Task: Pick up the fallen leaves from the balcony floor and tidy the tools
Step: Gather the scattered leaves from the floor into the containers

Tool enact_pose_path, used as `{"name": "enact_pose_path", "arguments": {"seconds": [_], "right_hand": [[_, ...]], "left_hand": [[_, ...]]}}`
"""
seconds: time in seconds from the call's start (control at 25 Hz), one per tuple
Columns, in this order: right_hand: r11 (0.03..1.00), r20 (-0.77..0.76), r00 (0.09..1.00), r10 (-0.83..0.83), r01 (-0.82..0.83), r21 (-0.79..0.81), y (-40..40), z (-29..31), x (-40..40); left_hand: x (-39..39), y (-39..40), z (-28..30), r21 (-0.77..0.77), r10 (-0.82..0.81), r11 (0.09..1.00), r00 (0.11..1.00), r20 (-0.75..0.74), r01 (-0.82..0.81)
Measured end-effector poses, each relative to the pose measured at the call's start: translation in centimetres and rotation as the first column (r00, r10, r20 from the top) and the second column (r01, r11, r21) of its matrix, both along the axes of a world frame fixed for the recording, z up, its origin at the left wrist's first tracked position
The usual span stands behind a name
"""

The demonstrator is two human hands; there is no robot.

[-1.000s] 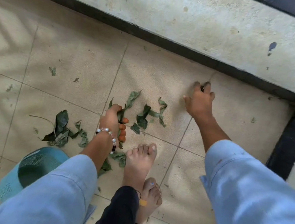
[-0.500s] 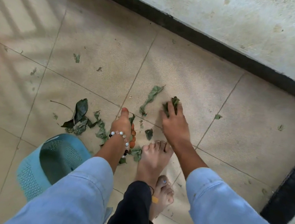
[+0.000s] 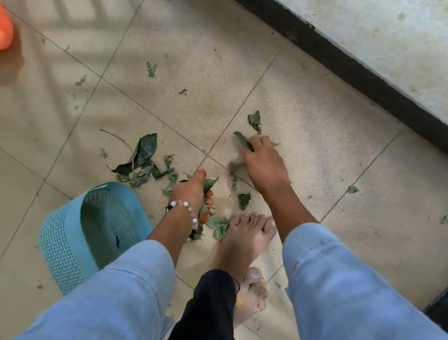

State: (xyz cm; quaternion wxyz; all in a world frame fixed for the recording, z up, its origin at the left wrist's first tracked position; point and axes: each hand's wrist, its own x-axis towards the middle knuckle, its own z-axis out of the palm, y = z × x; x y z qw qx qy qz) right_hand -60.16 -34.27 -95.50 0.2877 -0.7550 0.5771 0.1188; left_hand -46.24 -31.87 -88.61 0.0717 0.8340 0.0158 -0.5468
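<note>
Right hand gathers leaves mid-tile, well apart from black skirting.

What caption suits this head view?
Right hand gathers fallen leaves on the tiled floor while left hand grips a leaf bunch beside a teal basket.

light: bright daylight | shadows: soft barred streaks upper left on floor | blur: slight motion | edges: wide-angle bending
</note>
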Motion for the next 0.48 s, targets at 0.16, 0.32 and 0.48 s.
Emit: {"name": "enact_pose_path", "arguments": {"seconds": [0.16, 0.32, 0.48], "right_hand": [[0.695, 0.302, 0.627, -0.718, 0.638, 0.331, 1.0, 2.3, -0.4], [0.343, 0.342, 0.170, -0.924, 0.761, 0.551, 4.7, 8.4, 3.4], [0.865, 0.505, 0.707, -0.495, 0.348, 0.362, 8.1, 10.1, 4.1]], "left_hand": [[0.3, 0.5, -0.1, -0.054, 0.133, 0.989, 0.985, -0.107, -0.140], [-2.2, 1.0, 1.2, -0.056, 0.349, 0.920, 0.876, -0.333, -0.388], [-2.2, 1.8, 2.8, -0.055, 0.349, 0.925, 0.899, -0.263, -0.375]]}}
